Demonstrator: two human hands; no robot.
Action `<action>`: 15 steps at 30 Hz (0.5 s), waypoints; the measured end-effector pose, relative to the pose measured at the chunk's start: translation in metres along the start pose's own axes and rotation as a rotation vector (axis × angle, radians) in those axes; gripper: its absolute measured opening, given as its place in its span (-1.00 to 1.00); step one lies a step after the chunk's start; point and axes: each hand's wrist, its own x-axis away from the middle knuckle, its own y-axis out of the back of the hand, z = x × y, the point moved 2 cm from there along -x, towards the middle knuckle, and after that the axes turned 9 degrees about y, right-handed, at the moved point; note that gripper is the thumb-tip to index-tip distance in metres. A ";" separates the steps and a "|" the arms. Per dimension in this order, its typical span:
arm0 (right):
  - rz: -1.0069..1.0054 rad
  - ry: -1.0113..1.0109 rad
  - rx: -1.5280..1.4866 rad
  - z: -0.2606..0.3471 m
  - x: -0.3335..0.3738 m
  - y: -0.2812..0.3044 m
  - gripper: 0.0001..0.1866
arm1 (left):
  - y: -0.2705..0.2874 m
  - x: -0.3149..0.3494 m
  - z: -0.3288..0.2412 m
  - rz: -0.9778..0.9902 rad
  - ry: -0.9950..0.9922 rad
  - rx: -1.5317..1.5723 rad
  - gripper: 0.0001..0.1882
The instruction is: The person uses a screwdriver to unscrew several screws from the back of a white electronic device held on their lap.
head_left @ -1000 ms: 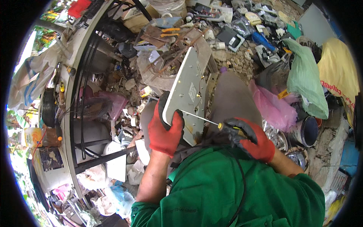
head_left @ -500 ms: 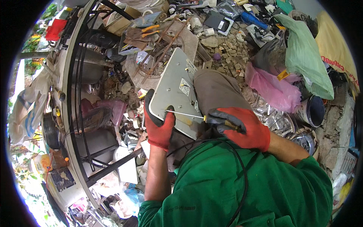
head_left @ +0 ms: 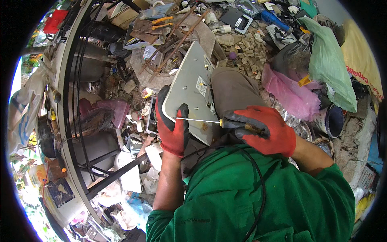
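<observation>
My left hand, in a red glove with black fingers, is closed on the left edge of a flat grey panel with its thumb over the face. The panel leans at a slant against my trousered leg. It has a rounded corner, several small screws or studs and a white label. My right hand, gloved alike, grips a screwdriver by its dark and yellow handle. The long thin shaft lies across the panel, and its tip is by the near left corner, beside my left thumb. Whether the tip sits in a screw cannot be made out.
A black cable runs over my green shirt. To the left stands a metal frame with dark bars. Rubble and scrap lie ahead, with orange-handled pliers. Pink and green plastic bags and a bucket are at right.
Both hands have shifted slightly right in the picture, and the panel stands a little steeper. The screwdriver tip has slid nearer the panel's left edge, and my left thumb now reaches past the shaft.
</observation>
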 end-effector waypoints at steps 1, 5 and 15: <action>0.005 0.003 0.012 0.001 -0.001 0.001 -0.45 | 0.001 0.000 0.001 0.007 0.012 0.010 -0.32; 0.010 -0.026 -0.020 0.000 -0.001 0.003 -0.48 | -0.005 -0.003 -0.008 0.046 -0.022 -0.018 -0.34; 0.116 -0.328 -0.380 0.043 -0.021 0.061 -0.52 | -0.011 0.014 -0.080 0.032 -0.205 -0.235 -0.42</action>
